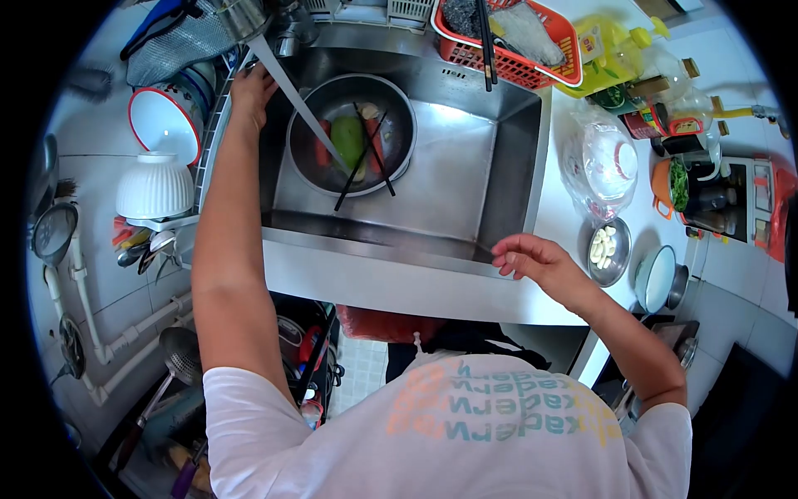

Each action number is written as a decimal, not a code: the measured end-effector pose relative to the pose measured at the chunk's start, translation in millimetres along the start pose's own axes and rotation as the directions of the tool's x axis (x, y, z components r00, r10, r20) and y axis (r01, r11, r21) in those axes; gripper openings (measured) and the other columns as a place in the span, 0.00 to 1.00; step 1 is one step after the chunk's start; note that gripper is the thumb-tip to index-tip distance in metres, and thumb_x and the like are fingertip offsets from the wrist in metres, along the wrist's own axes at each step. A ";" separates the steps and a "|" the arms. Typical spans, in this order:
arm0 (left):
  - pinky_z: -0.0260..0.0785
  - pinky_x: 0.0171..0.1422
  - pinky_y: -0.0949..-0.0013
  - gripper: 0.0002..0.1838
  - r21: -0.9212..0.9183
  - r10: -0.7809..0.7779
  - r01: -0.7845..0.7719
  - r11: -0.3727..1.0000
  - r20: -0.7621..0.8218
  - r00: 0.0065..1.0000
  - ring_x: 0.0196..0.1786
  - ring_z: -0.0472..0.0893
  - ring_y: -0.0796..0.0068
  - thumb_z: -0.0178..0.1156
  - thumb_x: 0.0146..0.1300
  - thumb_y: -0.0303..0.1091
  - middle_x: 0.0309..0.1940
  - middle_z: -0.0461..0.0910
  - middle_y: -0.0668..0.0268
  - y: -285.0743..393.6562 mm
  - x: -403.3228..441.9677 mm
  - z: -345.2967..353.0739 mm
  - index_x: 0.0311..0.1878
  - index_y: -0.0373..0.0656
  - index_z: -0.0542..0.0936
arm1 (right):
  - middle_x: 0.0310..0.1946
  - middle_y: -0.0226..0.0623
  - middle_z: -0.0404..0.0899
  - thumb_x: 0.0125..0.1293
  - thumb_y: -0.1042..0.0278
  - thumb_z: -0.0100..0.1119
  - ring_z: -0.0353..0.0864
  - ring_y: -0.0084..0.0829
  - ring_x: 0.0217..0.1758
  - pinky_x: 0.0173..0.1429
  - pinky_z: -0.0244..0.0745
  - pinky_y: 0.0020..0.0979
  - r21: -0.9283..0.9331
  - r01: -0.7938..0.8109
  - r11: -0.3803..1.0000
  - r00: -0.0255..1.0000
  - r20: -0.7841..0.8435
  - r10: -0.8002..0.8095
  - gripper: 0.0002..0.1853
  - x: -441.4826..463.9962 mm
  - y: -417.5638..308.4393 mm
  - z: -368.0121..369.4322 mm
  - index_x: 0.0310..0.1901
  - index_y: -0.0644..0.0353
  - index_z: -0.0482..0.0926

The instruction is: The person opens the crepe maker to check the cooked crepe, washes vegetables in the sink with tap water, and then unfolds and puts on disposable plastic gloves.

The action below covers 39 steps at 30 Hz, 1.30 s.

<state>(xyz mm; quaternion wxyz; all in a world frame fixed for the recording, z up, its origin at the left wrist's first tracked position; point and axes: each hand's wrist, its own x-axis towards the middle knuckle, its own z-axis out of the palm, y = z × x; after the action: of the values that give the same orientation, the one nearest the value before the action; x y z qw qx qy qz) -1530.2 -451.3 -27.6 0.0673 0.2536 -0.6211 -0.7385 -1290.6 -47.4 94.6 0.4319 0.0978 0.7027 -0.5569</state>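
Water runs from the tap [241,18] into a dark round pot [303,171] standing at the left in the steel sink [453,187]. In the pot lie a green vegetable [347,141], orange-red pieces that look like carrot [323,143], a pale lump and two black chopsticks [376,150], crossed, reaching over the rim. My left hand [252,90] is at the sink's back left corner, just below the tap, fingers apart; its fingertips are partly hidden. Over the sink's front right rim hangs my right hand [532,259], loosely bent, with thumb and fingers apart and nothing visible in it.
A red basket [519,71] with chopsticks on it stands behind the sink. Right of the sink are oil bottles [611,50], a plastic-wrapped bowl [611,166] and a metal bowl of garlic cloves [609,249]. A dish rack with a white bowl [156,187] stands left.
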 end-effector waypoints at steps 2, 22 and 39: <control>0.74 0.45 0.67 0.16 -0.012 -0.021 0.021 1.000 0.003 1.000 0.40 0.76 0.65 0.55 0.58 0.33 0.40 0.71 0.57 -2.6 0.3 -0.8 0.46 0.34 0.67 | 0.37 0.31 0.75 0.64 0.66 0.45 0.73 0.22 0.42 0.45 0.67 0.23 0.007 -0.027 1.000 1.000 -0.005 0.027 0.12 -1.8 8.3 3.4 0.46 0.61 0.71; 0.74 0.44 0.63 0.18 -0.263 -0.046 0.068 0.962 0.090 0.995 0.43 0.73 0.61 0.61 0.53 0.32 0.44 0.69 0.63 -17.4 38.6 6.3 0.47 0.42 0.70 | 0.37 0.32 0.75 0.63 0.67 0.45 0.73 0.21 0.40 0.45 0.67 0.23 0.108 -0.146 0.983 0.982 -0.106 0.157 0.11 -13.2 68.8 19.7 0.45 0.60 0.71; 0.74 0.28 0.75 0.17 -0.017 -0.008 0.009 1.000 0.066 0.998 0.33 0.78 0.67 0.50 0.58 0.38 0.35 0.72 0.54 -8.0 32.0 14.8 0.44 0.35 0.67 | 0.37 0.30 0.74 0.63 0.68 0.44 0.72 0.20 0.41 0.46 0.66 0.23 0.142 -0.174 0.974 0.974 -0.123 0.192 0.11 -9.6 75.4 9.7 0.44 0.61 0.71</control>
<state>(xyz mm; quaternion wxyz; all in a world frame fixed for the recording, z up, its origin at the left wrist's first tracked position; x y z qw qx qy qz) -1562.8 -449.8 -43.0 0.0458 0.2309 -0.6154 -0.7522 -1233.3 -25.3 48.8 0.4253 0.2281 0.6806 -0.5513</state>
